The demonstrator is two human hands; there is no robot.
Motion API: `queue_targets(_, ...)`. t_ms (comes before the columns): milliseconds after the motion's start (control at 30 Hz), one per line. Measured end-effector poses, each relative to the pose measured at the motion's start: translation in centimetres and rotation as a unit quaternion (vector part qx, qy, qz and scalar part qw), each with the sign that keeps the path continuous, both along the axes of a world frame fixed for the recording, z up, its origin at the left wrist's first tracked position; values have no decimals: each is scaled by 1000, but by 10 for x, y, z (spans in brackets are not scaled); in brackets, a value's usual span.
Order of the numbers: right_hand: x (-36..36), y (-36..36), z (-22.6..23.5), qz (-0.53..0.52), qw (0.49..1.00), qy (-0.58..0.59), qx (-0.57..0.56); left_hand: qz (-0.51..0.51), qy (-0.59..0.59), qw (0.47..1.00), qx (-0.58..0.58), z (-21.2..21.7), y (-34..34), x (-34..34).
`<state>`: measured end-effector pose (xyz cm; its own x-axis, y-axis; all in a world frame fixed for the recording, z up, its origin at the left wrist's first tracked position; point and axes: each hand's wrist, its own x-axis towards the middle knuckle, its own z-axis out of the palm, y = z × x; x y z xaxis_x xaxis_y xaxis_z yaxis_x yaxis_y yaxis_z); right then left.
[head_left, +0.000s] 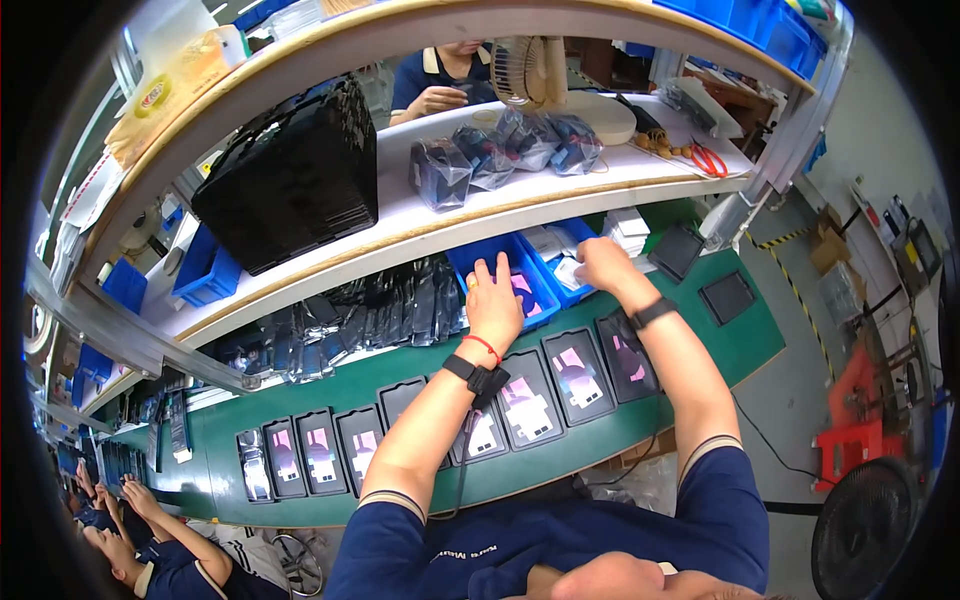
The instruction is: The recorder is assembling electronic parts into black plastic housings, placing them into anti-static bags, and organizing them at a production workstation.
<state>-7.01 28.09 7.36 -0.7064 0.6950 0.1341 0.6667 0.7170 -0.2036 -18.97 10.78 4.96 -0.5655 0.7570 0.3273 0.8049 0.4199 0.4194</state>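
My left hand (493,306) lies with its fingers spread over a blue bin (542,318) that holds pink and dark purple flat pieces (523,290). Whether the fingertips touch those pieces is hard to see. At the neighbouring blue bin (572,296), my right hand (606,267) has its fingers curled down toward white and clear packets (549,241); the hand hides what the fingertips grip, if anything. Below my hands runs a row of black trays (527,440), several with pink, purple and white pieces inside. The nearest tray to my right forearm (626,365) shows a purple piece.
Dark film-wrapped parts (400,305) line the green bench (590,452) at the back left. A shelf above carries a black crate (290,180), bagged parts (505,150), a fan (528,75) and red-handled scissors (709,160). White stacks (626,230) stand right. Other people work nearby.
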Motion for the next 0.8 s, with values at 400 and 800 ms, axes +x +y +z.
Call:
queue_targets(400, -41, 14, -13, -19, 972, -213, -96, -85, -45, 986, 138, 15, -102, -7)
queue_targets(800, -4, 35, -7, 29, 946, 246, -210, -161, -186, 946, 211, 17, -120, 19)
